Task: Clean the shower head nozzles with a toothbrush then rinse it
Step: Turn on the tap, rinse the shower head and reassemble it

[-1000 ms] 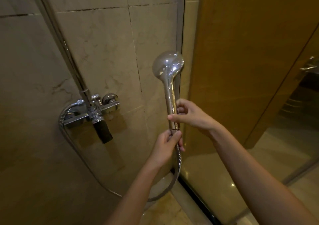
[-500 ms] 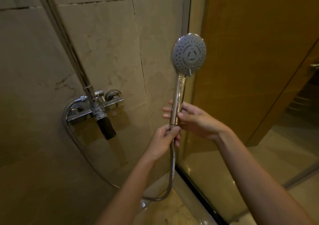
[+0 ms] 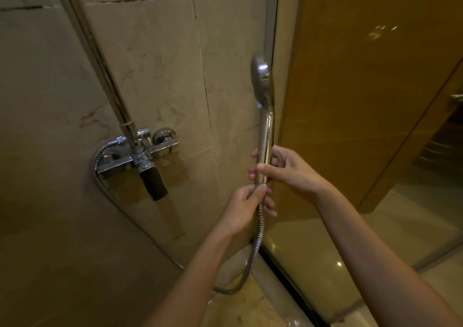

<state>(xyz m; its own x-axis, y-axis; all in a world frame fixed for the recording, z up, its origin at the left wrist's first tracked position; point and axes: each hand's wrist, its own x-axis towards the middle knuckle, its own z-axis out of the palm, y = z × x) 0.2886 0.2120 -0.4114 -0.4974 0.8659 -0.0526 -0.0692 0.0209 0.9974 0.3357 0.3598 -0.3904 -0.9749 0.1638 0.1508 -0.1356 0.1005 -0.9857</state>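
A chrome hand shower head (image 3: pixel 261 81) stands upright in front of the tiled wall, its round head turned edge-on so the nozzle face is hidden. My right hand (image 3: pixel 288 170) grips the lower part of its handle (image 3: pixel 265 138). Just below, my left hand (image 3: pixel 246 205) pinches the joint where the ribbed metal hose (image 3: pixel 255 249) meets the handle. No toothbrush is in view.
The chrome mixer tap (image 3: pixel 140 156) with a dark spout sits on the wall at the left, with a riser pipe (image 3: pixel 100 58) above it. The hose loops down to the floor. A glass shower door (image 3: pixel 363 126) stands at the right.
The shower head has been twisted about its handle: chrome back a second ago, nozzle face toward me half a second ago, now edge-on. Both hands have stayed on it.
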